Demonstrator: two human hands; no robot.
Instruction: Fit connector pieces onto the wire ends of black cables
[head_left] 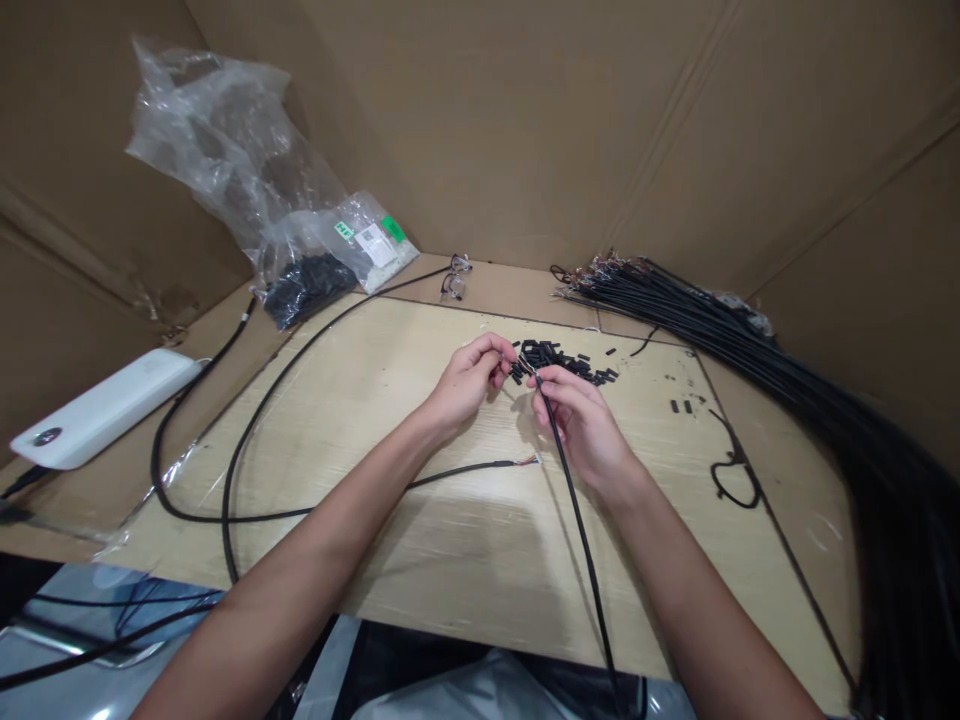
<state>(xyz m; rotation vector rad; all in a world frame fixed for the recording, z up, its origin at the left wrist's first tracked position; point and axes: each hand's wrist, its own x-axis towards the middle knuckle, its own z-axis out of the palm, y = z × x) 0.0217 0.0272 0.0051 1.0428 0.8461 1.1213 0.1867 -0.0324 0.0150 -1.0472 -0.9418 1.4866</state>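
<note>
My right hand (574, 405) pinches a black cable (571, 480) close to its stripped end, where thin wires stick out. From there the cable runs down toward me and off the table's front edge. At the wire end, my left hand (474, 375) has thumb and forefinger closed together; what lies between those fingertips is too small to make out. Just behind both hands is a loose pile of short black tube pieces (551, 355). Another black cable (469, 468) with coloured wires at its tip lies under my left forearm.
A thick bundle of black cables (750, 340) covers the right side. Clear plastic bags (300, 250) stand at the back left, near a white power bank (105, 405). Glasses (454, 280) lie at the back, and a black cable loop (735, 482) at the right. Cardboard walls (510, 130) enclose the table.
</note>
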